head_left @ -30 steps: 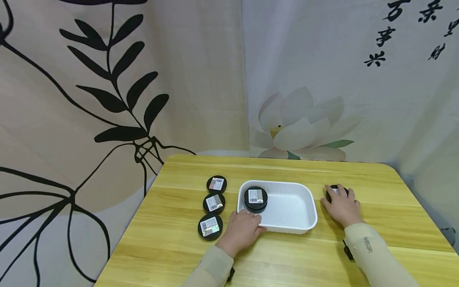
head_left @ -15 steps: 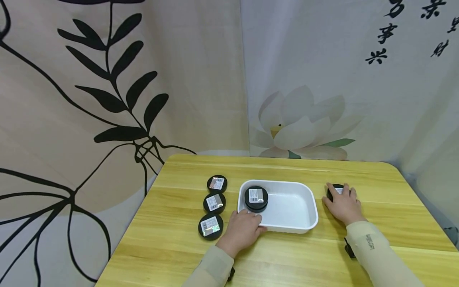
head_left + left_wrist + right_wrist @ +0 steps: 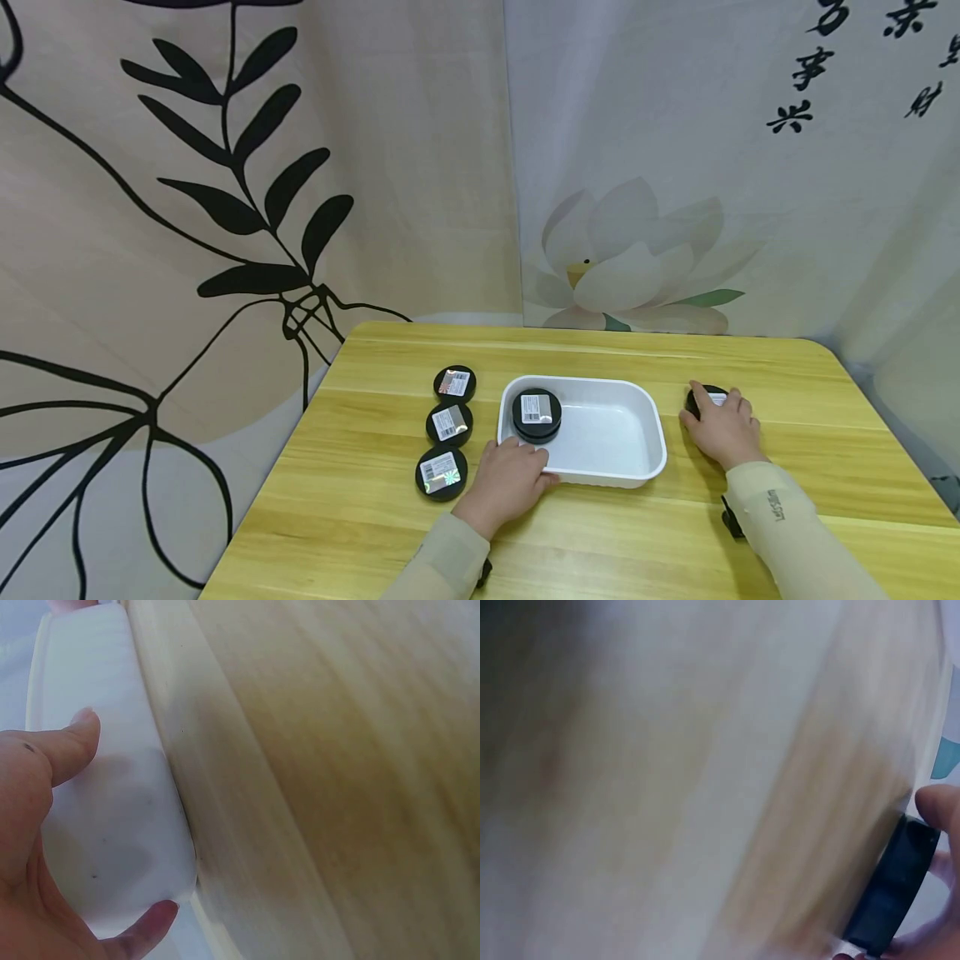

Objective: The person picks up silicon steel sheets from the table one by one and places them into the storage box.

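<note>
In the head view a white plastic tray (image 3: 607, 433) sits mid-table. My left hand (image 3: 506, 483) grips its near left corner; the left wrist view has the thumb and a fingertip against the tray's outer wall (image 3: 112, 825). Inside the tray, at its left end, lies a stack of flat round black containers (image 3: 536, 408) with a barcode label on top. Right of the tray, my right hand (image 3: 723, 433) holds another flat round black container (image 3: 891, 889) between thumb and fingers, partly hiding its label. In the right wrist view this container stands out dark by the table surface.
Three more black labelled containers stand in a column left of the tray: a far one (image 3: 454, 383), a middle one (image 3: 449, 424) and a near one (image 3: 441, 473). The wooden table (image 3: 600, 550) ends at a printed curtain (image 3: 420, 167) behind.
My right hand has shifted slightly to the right at the black container. The left hand and the tray stay put.
</note>
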